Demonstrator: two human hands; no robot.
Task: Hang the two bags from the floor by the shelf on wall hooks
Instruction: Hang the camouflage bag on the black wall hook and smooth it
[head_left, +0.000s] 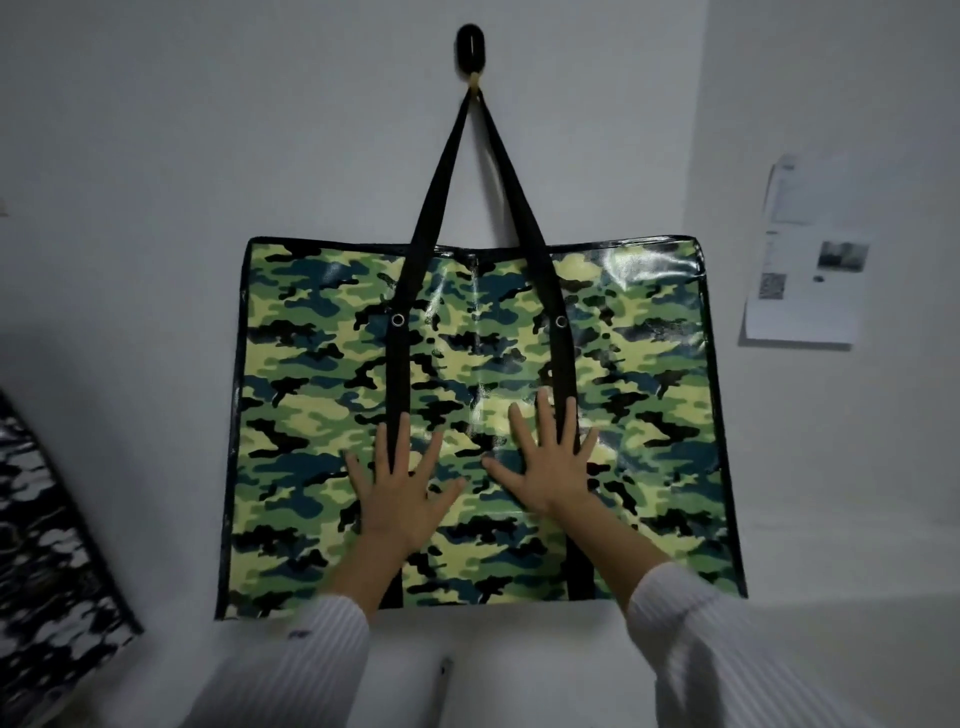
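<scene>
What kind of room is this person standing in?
Probably a plain indoor room, perhaps a home or storage corner: a bare white wall with a black stick-on hook holding a camouflage bag, and a printed paper notice taped up nearby.

A large flat bag (483, 374) in glossy green, yellow and black camouflage hangs against the white wall, its two black straps (498, 171) meeting on a black hook (471, 47) above its top edge. It hangs nearly square, black piping along its edges. A second bag (47, 566), black-and-white camouflage, shows tilted at the left edge of view; whether it hangs cannot be told.
</scene>
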